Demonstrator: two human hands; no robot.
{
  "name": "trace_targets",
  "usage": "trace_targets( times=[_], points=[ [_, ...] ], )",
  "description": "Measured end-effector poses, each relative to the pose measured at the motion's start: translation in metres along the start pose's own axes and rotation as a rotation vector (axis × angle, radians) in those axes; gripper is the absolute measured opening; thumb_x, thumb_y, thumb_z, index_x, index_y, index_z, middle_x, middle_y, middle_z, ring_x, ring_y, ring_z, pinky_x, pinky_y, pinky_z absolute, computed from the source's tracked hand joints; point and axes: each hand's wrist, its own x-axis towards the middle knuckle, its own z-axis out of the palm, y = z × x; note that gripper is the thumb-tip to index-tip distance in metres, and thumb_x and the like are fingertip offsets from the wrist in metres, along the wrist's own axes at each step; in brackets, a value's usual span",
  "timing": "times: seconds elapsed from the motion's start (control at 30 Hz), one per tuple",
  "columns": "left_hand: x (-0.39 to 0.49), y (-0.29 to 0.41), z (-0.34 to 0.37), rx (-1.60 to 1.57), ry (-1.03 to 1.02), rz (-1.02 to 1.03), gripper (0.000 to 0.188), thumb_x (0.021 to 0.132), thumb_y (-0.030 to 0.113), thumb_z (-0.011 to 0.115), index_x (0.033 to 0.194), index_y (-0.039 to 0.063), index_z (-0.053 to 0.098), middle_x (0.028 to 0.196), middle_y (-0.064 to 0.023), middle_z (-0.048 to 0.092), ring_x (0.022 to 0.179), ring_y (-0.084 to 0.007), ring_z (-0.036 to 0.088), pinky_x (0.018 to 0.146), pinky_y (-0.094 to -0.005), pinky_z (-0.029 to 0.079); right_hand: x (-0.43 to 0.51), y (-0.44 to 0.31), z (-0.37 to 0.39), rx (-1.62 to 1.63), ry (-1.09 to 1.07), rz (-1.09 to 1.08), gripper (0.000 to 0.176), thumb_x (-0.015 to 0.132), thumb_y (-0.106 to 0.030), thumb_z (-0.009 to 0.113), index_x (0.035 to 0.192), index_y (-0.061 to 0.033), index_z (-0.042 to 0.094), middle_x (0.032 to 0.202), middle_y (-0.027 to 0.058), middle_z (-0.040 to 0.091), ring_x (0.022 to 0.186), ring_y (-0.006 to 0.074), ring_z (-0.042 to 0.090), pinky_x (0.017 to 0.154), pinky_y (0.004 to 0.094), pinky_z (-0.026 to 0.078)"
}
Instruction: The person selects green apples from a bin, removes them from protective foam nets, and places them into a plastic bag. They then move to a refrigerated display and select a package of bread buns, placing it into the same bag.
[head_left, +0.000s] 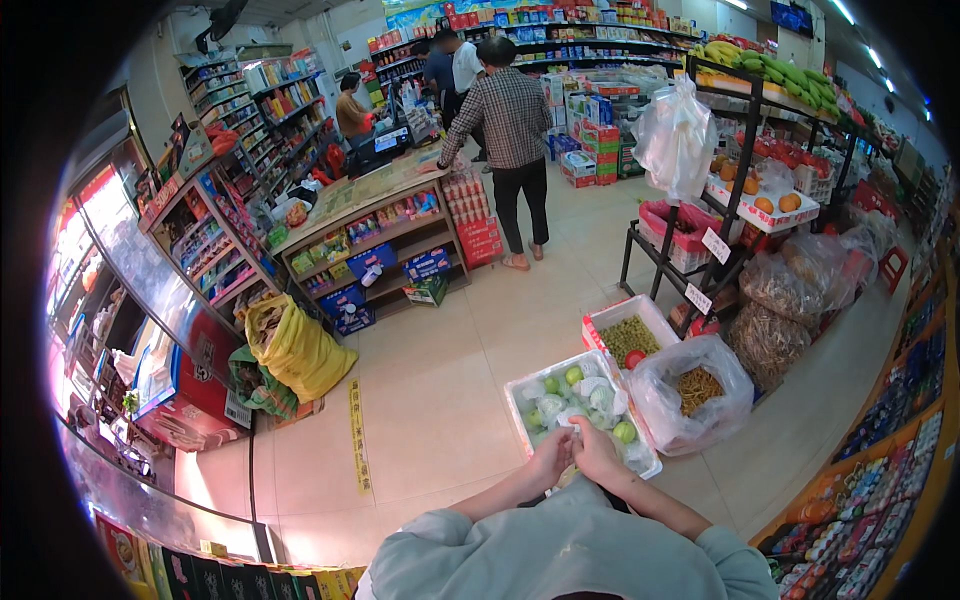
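Note:
My left hand (553, 453) and my right hand (595, 451) are close together in front of my body, fingers curled towards each other. They hover over the near side of a white foam box (520, 405) of round green fruit. A bit of white material shows at my fingertips; whether it is held or lies in the box behind them I cannot tell. Some fruits are bare, like one green fruit (624, 431) right of my hands; others sit in white foam netting (601, 397). My forearms and shirt cover the box's near edge.
A carton of small green fruit (630, 337) and a plastic-lined container of brown dried food (701, 390) adjoin the box. Right stands a black metal rack (742, 150) with bananas (784, 71). Ahead, a person in a checked shirt (506, 112) stands at the counter (360, 187). A yellow sack (296, 349) stands left.

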Motion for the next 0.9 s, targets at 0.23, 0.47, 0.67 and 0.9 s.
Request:
trace_targets(
  times=[0.23,0.47,0.67,0.9],
  points=[
    [0.006,-0.011,0.023,-0.172,-0.003,0.153,0.035,0.095,0.028,0.049,0.104,-0.001,0.066,0.106,-0.015,0.069,0.1,-0.0273,0.063,0.095,-0.0407,0.048,-0.02,-0.01,-0.025,-0.024,-0.172,0.026,0.03,0.088,-0.011,0.052,0.115,0.0005,0.047,0.086,0.0242,0.065,0.079,0.0439,0.064,0.066,0.0526,0.048],
    [0.011,-0.037,-0.031,0.226,0.372,0.16,0.019,0.086,0.016,0.058,0.095,0.0,0.065,0.089,-0.0094,0.067,0.088,-0.0211,0.06,0.087,-0.0365,0.046,-0.06,0.023,-0.034,0.03,-0.096,-0.131,0.018,0.085,-0.017,0.058,0.097,-0.0053,0.063,0.078,0.0198,0.066,0.073,0.0393,0.065,0.063,0.049,0.049],
    [-0.006,0.006,-0.075,0.163,0.484,0.227,0.018,0.083,0.018,0.063,0.085,0.0,0.065,0.083,-0.0074,0.067,0.077,-0.0183,0.061,0.076,-0.0317,0.046,-0.062,0.092,-0.033,0.006,0.056,0.151,0.017,0.088,-0.01,0.06,0.102,-0.0073,0.07,0.078,0.017,0.067,0.07,0.0315,0.066,0.061,0.0384,0.05],
    [-0.019,0.066,-0.126,-0.051,0.508,0.038,0.025,0.086,0.02,0.062,0.098,-0.001,0.061,0.085,-0.0102,0.068,0.074,-0.0192,0.063,0.068,-0.0313,0.048,-0.019,0.052,0.073,0.294,-0.122,0.143,0.02,0.089,-0.013,0.062,0.105,-0.0044,0.068,0.1,0.0158,0.07,0.09,0.0306,0.068,0.076,0.0376,0.053]
  ],
)
